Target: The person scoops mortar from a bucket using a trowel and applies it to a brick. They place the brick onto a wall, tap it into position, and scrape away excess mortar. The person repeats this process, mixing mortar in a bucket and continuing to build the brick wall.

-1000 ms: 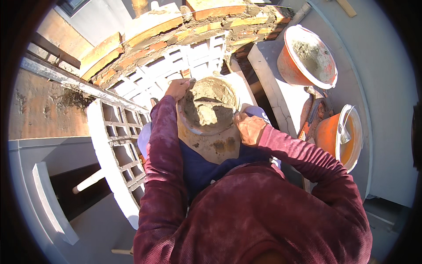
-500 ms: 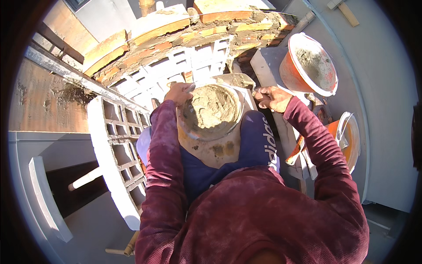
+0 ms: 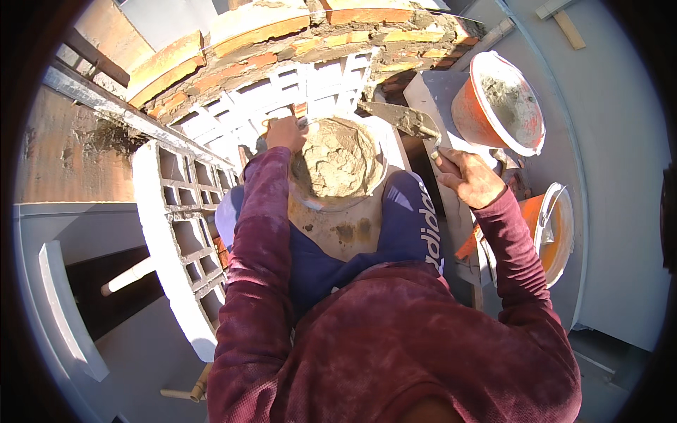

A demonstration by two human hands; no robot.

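A round bucket of wet grey mortar (image 3: 337,156) stands on a stained board (image 3: 331,229) between my knees. At its left far rim, my left hand (image 3: 285,134) is closed on the bucket's edge, with the fingertips partly hidden. My right hand (image 3: 468,178) grips a trowel by its handle, to the right of the bucket. The trowel's mortar-smeared blade (image 3: 396,117) points left, near the bucket's far right rim.
Ahead runs a brick wall (image 3: 261,63) with mortared courses. White hollow blocks (image 3: 187,240) stand at the left. On the right are an orange bucket with mortar (image 3: 462,113) and a second orange bucket (image 3: 560,233). A wooden plank (image 3: 77,148) lies far left.
My right hand has moved right and nearer to me, drawing the trowel away from the bucket. My left hand stays at the rim. The whole view has shifted slightly.
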